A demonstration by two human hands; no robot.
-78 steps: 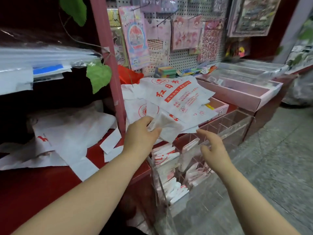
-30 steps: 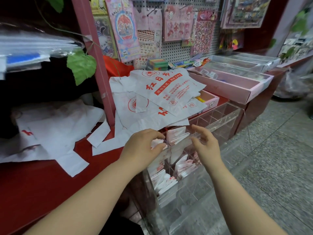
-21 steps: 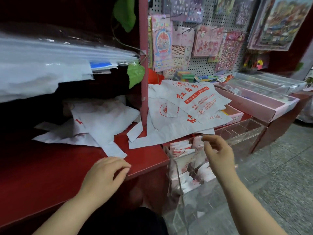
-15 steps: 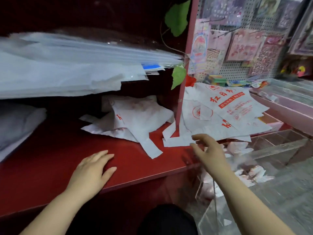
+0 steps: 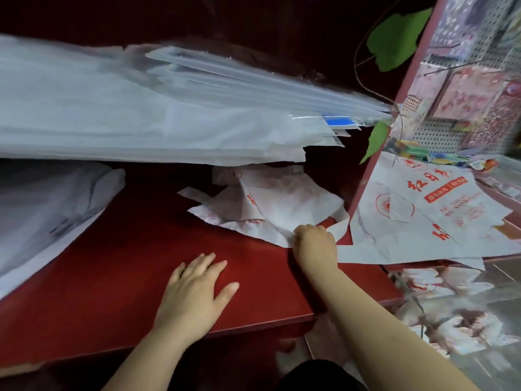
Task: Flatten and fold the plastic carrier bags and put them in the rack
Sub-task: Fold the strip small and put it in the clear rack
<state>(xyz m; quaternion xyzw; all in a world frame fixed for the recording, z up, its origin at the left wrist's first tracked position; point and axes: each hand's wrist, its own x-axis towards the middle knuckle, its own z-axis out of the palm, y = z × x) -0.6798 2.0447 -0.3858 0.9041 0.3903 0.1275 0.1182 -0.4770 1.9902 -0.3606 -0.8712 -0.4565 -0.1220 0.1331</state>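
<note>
Your left hand [image 5: 194, 289] lay flat, fingers spread, empty, on red shelf [image 5: 112, 277]. Your right hand [image 5: 315, 245], fingers curled, gripped one crumpled bag heap [image 5: 270, 204]; bag count unclear.

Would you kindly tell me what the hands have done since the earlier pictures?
The left hand dropped its folded bag into the rack, then moved left to rest flat on the shelf. The right hand left the rack and now grips the edge of the crumpled bag. The printed bags stayed put.
</note>
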